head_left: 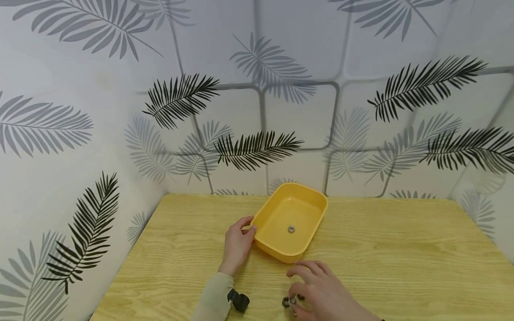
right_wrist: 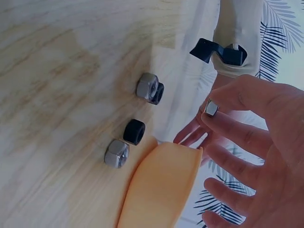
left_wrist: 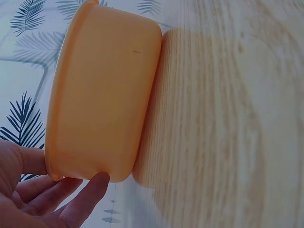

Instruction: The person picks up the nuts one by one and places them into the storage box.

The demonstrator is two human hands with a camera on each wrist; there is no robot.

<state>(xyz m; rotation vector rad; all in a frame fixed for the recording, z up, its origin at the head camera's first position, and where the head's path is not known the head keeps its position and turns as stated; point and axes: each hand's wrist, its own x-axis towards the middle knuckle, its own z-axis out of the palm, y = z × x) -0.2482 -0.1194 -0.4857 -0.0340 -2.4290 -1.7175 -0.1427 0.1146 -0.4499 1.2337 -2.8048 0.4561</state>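
A yellow plastic basin sits on the wooden table, with one small metal nut on its floor. At the basin's near left corner, my left hand grips the rim, its thumb and fingers on either side of the wall. Between thumb and index finger, my right hand pinches a silver hex nut; its other fingers are spread. Beneath that hand lie a silver nut beside a black nut, and another black nut next to a silver nut.
The wooden table extends to both sides of the basin. Behind it stands a wall covering with a feather-leaf pattern. A black strap device is worn on the left sleeve.
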